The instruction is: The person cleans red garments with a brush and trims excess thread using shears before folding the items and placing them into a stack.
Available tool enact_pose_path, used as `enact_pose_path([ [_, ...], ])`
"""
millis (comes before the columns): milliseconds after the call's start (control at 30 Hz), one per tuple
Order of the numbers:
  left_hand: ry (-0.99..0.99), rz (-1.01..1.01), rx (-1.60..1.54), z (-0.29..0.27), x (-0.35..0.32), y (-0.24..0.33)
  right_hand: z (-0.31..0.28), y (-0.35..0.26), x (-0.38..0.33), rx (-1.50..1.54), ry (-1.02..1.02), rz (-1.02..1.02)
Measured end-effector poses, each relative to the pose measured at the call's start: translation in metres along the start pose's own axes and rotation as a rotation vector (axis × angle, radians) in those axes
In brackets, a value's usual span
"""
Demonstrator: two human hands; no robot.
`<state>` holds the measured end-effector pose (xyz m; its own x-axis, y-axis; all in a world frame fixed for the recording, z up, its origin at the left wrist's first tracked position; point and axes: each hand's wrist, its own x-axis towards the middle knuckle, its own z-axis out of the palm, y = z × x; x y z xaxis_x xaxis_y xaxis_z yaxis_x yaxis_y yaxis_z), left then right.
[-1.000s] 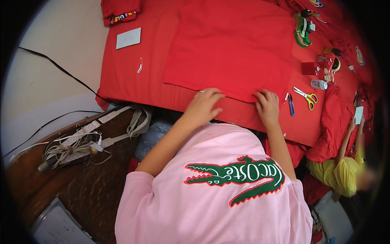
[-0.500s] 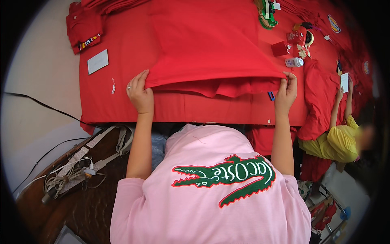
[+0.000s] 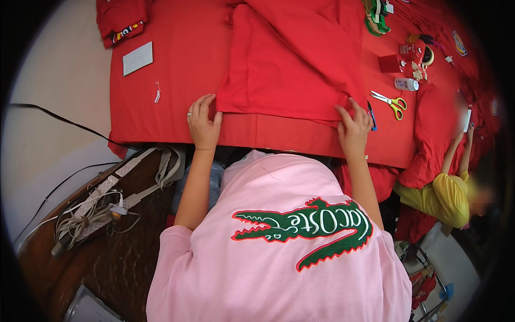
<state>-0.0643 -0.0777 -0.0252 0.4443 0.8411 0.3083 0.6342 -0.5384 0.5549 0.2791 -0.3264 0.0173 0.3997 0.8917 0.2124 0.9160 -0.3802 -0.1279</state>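
Lying between both hands (image 3: 204,129) (image 3: 354,133) is a red garment (image 3: 284,80).

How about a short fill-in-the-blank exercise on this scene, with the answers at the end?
1. The left hand wears a ____ on one finger.
2. The right hand touches a garment coloured ____.
3. In the picture, the scissors lie to the ____ of that garment.
4. The shirt nearest the camera is coloured ____.

Missing words: ring; red; right; pink.
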Motion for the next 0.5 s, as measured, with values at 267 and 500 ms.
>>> enact_pose_path([
  [267, -0.064, -0.070, -0.363, 0.016, 0.011, 0.030, -0.010, -0.063, 0.031, 0.365, -0.076, -0.201],
  [500, -0.659, -0.255, -0.806, -0.038, 0.090, 0.155, -0.032, -0.126, 0.120, 0.436, 0.207, -0.208],
])
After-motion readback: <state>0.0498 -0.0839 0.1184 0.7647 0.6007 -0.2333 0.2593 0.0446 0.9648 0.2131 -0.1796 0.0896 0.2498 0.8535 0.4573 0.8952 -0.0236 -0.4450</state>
